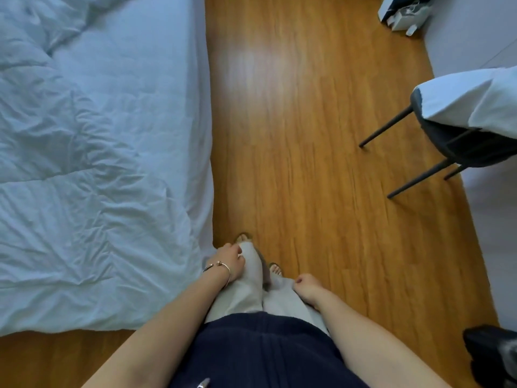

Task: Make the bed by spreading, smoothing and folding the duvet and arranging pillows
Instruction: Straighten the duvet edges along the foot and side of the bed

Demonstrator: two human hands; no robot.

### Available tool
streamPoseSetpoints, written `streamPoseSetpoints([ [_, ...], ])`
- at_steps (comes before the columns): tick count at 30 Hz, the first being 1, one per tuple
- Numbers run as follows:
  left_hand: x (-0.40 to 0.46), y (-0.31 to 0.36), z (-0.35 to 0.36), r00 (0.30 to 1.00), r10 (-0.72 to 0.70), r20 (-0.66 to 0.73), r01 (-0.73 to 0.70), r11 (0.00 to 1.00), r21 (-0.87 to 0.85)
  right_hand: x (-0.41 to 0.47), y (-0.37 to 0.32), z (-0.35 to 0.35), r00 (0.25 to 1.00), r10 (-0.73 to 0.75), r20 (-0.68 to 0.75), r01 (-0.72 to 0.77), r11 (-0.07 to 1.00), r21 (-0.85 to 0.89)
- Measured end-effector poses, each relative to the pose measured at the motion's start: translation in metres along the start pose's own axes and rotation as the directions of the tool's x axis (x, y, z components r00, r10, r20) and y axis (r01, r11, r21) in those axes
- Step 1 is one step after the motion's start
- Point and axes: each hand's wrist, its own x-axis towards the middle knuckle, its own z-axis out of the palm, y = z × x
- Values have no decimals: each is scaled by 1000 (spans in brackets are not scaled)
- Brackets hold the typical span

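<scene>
Wood floor [321, 163] runs along the right side of the bed [193, 107], and I am standing at its near right corner, looking down. On the bed the duvet [84, 191] lies rumpled, bunched toward the left and far end, with bare sheet showing along the right edge. Right of the bed, well apart across the floor, a chair [453, 141] carries what may be a pillow [470, 102], though its edge is cut off and I cannot be sure.

My left hand [229, 261] hangs beside the bed's corner with fingers loosely curled, holding nothing; a bracelet [221, 268] sits at the wrist. My right hand [307, 285] hangs by my leg, also loosely curled and empty.

I judge this a walk between steps: spreading is not yet done. Next I would need to reach for the duvet's near edge and pull it toward the right side.

No writing is readable; the bag [402, 12] beyond the bed's far end is too blurred.
</scene>
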Motion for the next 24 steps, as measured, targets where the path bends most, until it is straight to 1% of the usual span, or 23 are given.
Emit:
streamPoseSetpoints([
  [2, 18, -1, -20, 998, -68, 14, 69, 994, -84, 15, -23, -24, 995, -13, 101, 15, 1000, -21],
  [4, 41, -4, -44, 990, -128, 61, 137, 972, -190, 34, -54, -58, 990, -10, 138, 20, 997, -71],
  [6, 72, -4, -78, 982, -164, 97, 185, 943, -277, 59, -90, -98, 996, -23, 86, 32, 995, -96],
  [7, 90, -4, -100, 980, -176, 90, 196, 927, -319, 71, -111, -121, 998, -33, 47, 37, 995, -92],
  [9, 126, 0, -152, 979, -196, 55, 201, 888, -414, 86, -158, -168, 999, -50, -22, 47, 995, -93],
  [12, 168, 11, -236, 981, -195, -20, 162, 861, -482, 96, -242, -235, 991, -93, -91, 77, 983, -166],
  [16, 211, 27, -333, 968, -224, -114, 128, 829, -545, 119, -367, -308, 964, -246, -102, 222, 953, -207],
  [18, 231, 35, -362, 957, -263, -125, 136, 783, -607, 122, -426, -331, 945, -318, -73, 299, 934, -196],
  [21, 260, 47, -387, 944, -324, -64, 198, 711, -674, 134, -508, -365, 926, -377, 31, 373, 897, -235],
  [23, 281, 48, -404, 947, -321, 35, 262, 701, -663, 148, -554, -387, 914, -395, 94, 405, 874, -268],
  [24, 292, 47, -415, 937, -341, 72, 299, 680, -669, 155, -575, -397, 904, -409, 122, 426, 854, -298],
])
